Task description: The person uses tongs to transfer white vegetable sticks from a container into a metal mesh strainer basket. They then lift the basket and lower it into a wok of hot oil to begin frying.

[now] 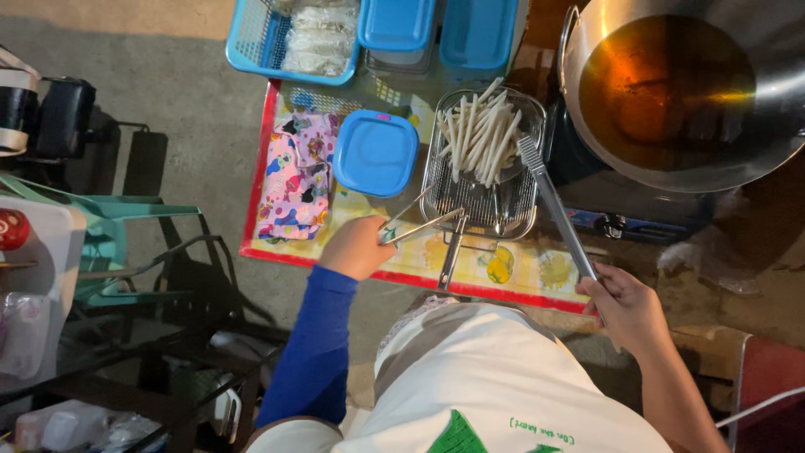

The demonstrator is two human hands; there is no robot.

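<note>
Head view: a wire basket (482, 180) of pale sticks (480, 134) is set on the patterned mat (402, 252), at nine o'clock of the oil pot (683, 88). Thin metal tongs (419, 225) are gripped by the left hand (356, 247), tips at the basket's rim. Long flat tongs (553, 205) are clenched in the right hand (625, 306), their end resting on the sticks. The sticks are judged light, soft and breakable, best pinched mid-length.
</note>
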